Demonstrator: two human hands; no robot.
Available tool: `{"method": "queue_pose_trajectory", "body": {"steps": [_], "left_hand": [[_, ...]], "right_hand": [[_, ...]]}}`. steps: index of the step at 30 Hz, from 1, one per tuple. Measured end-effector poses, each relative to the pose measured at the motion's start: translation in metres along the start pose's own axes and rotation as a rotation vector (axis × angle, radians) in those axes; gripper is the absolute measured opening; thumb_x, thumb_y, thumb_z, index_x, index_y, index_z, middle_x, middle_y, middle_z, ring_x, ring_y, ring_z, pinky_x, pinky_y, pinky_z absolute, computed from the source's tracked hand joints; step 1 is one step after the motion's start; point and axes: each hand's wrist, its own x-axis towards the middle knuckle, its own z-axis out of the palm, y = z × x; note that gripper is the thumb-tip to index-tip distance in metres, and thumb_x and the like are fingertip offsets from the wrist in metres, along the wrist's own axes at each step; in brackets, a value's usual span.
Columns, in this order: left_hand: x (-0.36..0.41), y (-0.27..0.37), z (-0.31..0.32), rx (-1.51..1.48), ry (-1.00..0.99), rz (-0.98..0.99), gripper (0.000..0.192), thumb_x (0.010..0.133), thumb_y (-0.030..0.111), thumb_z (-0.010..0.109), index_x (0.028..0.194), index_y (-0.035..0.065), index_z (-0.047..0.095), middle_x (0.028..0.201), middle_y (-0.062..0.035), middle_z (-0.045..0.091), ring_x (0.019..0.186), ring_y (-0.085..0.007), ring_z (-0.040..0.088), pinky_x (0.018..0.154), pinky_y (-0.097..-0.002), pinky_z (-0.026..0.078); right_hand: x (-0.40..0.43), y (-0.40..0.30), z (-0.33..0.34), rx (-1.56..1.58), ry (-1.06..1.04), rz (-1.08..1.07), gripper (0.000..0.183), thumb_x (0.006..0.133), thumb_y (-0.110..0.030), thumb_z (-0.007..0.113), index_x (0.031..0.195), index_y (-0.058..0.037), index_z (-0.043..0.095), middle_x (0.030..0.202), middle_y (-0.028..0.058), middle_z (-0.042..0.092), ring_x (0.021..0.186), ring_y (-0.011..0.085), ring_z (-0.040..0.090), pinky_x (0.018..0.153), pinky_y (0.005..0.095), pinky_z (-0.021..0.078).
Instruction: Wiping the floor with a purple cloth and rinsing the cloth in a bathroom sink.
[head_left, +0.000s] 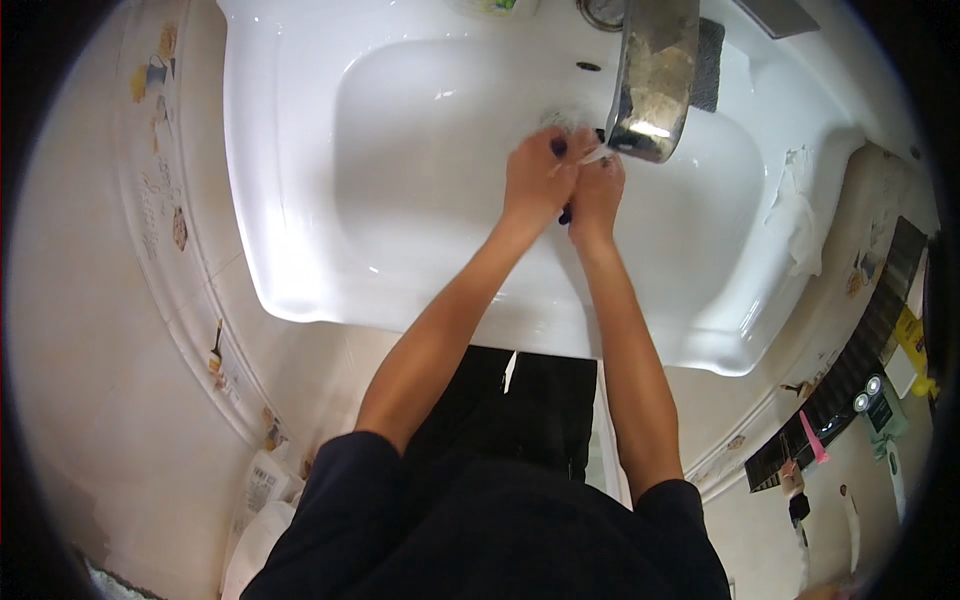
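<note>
Both of my hands are together over the basin of a white ceramic sink (420, 195), just below and left of the metal faucet (652, 82). My left hand (538, 176) presses against my right hand (598, 187), and water runs over the fingers. Small dark bits show at the hands: one on the left hand, one near the right fingertips and one between the wrists. Whether these are nails or parts of a dark thing I cannot tell. The fingers are curled and partly hidden, so a held thing cannot be made out.
A dark grey sponge or pad (706, 66) lies behind the faucet. White crumpled paper or film (796, 214) rests on the sink's right rim. A dark shelf (874, 304) with bottles and small items is at the right wall. White containers (262, 487) stand at lower left.
</note>
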Motion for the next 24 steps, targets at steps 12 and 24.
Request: {"method": "queue_pose_trajectory", "body": {"steps": [12,24], "left_hand": [[0.021,-0.042,-0.012,-0.258,-0.140,-0.324,0.032,0.093,0.025,0.055,0.083,-0.0034,0.066,0.069,-0.0185,0.064,0.057,-0.0291,0.060,0.058,-0.0402,0.048],[0.036,-0.008,-0.026,-0.229,-0.210,-0.321,0.039,0.097,0.027,0.052,0.078,-0.0058,0.063,0.062,-0.0102,0.059,0.052,-0.0172,0.053,0.049,-0.0355,0.043]], "right_hand": [[-0.017,0.008,0.018,-0.540,-0.025,-0.048,0.047,0.099,-0.038,0.048,0.092,0.0065,0.060,0.080,0.0284,0.065,0.065,0.0422,0.063,0.064,0.0465,0.0471],[-0.009,0.023,0.030,-0.567,0.178,-0.249,0.046,0.095,-0.040,0.058,0.102,0.0053,0.061,0.094,0.0244,0.067,0.079,0.0401,0.062,0.077,0.0468,0.0479]]}}
